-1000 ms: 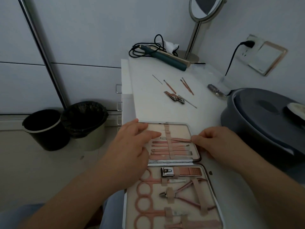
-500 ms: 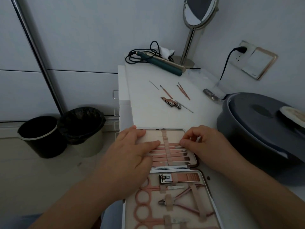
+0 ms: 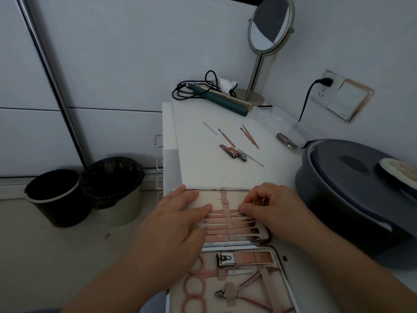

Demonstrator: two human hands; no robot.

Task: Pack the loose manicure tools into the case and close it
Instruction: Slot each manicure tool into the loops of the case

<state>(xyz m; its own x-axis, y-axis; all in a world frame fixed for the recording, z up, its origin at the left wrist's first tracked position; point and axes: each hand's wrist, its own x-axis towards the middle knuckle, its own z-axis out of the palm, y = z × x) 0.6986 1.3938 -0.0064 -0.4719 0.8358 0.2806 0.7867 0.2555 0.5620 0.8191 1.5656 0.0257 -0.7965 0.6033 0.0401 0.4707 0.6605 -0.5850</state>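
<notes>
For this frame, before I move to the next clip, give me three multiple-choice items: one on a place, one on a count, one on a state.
1. Where do the loose manicure tools lie?
A. on the white tabletop beyond the case
B. in the bin
C. on the grey lid

2. How many bins stand on the floor at the left?
A. one
B. two
C. four

3. What state is the case in?
A. shut
B. open flat
C. standing on edge

Key:
1 A: the tools lie on the tabletop between the case and the hair straightener.
2 B: a black bin and a lined bin stand side by side.
3 B: both halves lie open; the left hand rests on the far half, and the right hand pinches a tool at its strap.
</notes>
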